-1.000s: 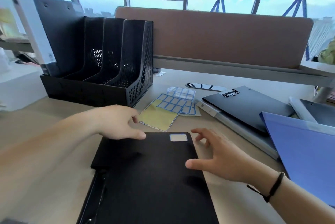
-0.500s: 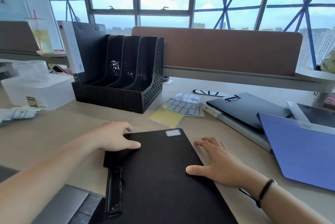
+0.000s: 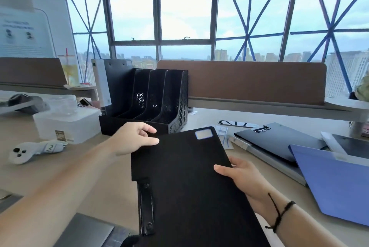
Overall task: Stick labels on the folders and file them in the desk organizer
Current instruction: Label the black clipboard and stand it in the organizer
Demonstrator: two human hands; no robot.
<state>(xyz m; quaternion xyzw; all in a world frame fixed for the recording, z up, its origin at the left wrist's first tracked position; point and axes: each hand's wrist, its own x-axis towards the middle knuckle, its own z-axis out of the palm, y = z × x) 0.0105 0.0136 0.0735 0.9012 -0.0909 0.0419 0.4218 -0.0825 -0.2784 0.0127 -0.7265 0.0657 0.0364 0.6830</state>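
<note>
We judge the labelling of this black folder done, its label stuck at the far corner, and filing is in hand: next we must stand it upright and slide it into a free slot of the organizer just beyond. Our left hand pinches its far left corner; our right hand grips its right edge, holding it tilted above the table.

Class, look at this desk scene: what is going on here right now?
A person holds a black folder with both hands: the left hand grips its far left corner, the right hand its right edge. A white label is already stuck near the top corner. The black desk organizer stands just beyond, one folder in its leftmost slot. A blue folder and a clipboard lie on the desk to the right.
</note>
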